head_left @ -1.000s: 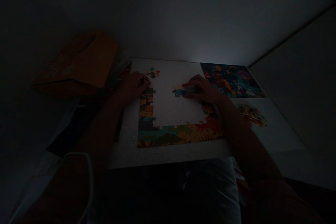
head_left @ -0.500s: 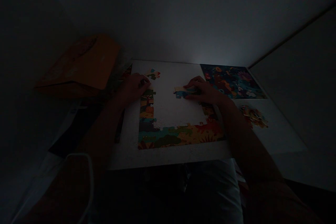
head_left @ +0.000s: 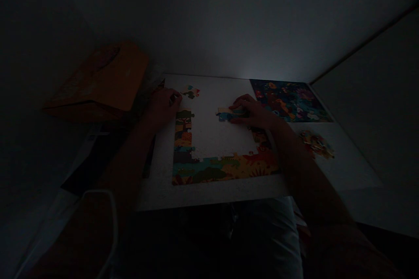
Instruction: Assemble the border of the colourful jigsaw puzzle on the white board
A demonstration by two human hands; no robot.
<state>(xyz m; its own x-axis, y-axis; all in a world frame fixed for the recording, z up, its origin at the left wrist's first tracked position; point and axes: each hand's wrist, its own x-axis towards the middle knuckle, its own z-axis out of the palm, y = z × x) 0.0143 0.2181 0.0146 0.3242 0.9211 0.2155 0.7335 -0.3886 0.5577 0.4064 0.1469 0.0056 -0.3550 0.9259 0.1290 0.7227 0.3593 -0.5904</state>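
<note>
Head view, the only one, very dark: a person's two bare hands were over a white table, working on a jigsaw. The puzzle border lay flat nearest the person, joined along its near side, with a column of pieces rising at each side and bare table in the middle.

The change was small. The left hand had drawn back slightly leftward, so that the top of the left column, partly covered a second earlier, showed more fully. Its fingers were curled, thumb near forefinger; whether anything was between them could not be told. That column seemed to be left lying without support from the hand.

The right hand had hardly moved. It appeared to pinch a short puzzle strip between its thumb and fingers, the strip's left end showing inside the border's open space, apart from the left column. To judge by that gap, the strip was not yet joined there.

A small cluster of pieces lay just beyond the left hand. To the right were a dark, colourful picture and a pile of loose pieces; an orange bag stood at left.
</note>
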